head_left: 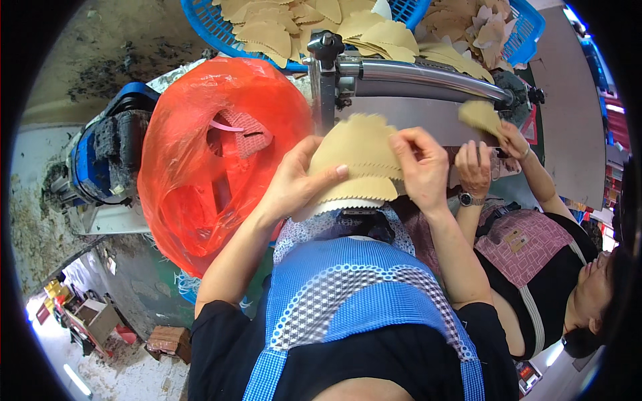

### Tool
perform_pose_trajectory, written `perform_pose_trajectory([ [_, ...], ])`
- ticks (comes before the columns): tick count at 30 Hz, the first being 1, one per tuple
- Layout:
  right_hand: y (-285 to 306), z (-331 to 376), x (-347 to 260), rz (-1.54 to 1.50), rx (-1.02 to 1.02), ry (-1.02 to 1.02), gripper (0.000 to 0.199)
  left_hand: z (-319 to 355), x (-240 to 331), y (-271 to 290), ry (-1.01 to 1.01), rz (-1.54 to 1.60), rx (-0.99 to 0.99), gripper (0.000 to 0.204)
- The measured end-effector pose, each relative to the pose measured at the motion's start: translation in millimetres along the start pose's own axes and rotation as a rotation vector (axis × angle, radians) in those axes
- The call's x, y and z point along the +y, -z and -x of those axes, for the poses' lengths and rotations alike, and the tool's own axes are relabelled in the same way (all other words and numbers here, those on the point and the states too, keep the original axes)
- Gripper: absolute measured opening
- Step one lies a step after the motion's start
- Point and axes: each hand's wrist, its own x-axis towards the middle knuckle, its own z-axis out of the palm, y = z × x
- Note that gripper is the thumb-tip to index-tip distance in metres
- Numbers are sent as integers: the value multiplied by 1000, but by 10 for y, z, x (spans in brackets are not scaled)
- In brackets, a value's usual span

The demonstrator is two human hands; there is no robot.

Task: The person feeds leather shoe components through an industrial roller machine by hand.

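Note:
A small stack of tan leather-like cut pieces (354,150) with zigzag edges stands fanned in front of my chest, a white edge showing at its bottom. My left hand (297,179) grips the stack from the left, its thumb lying across the front. At the right edge of the pieces, my right hand (426,170) is closed, thumb and fingertips pinching the upper right rim. The fingers behind the stack are hidden.
A red plastic bag (180,127) stands left, beside a blue-and-black motor (110,150). Beyond my hands runs a metal roller bar (428,75). Blue baskets (204,27) hold more tan pieces. At right, a co-worker's hand (513,140) holds a tan piece (480,117).

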Motion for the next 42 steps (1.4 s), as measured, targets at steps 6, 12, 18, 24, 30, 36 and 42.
perform_pose_trajectory([
  [6, 244, -1, 209, -541, 38, -500, 15, 24, -66, 71, 101, 101, -45, 34],
  [12, 59, 64, 124, -665, -29, -404, 14, 66, -70, 8, -75, 154, -218, 48],
  [18, 44, 187, 195, -294, -81, -250, 16, 67, -131, -64, 60, 237, -112, 33],
  [24, 243, 26, 411, -451, 26, -498, 17, 128, -151, 90, 76, 273, -12, 25],
  [30, 185, -386, 182, -885, 183, -591, 18, 72, -105, 13, 60, 318, -8, 25],
  [36, -30, 16, 73, -477, -265, -416, 29, -9, -62, -154, 25, 300, 2, 25],
  [42, 112, 62, 276, -380, -254, -303, 28, -24, -41, -198, 103, 258, -83, 30],
])
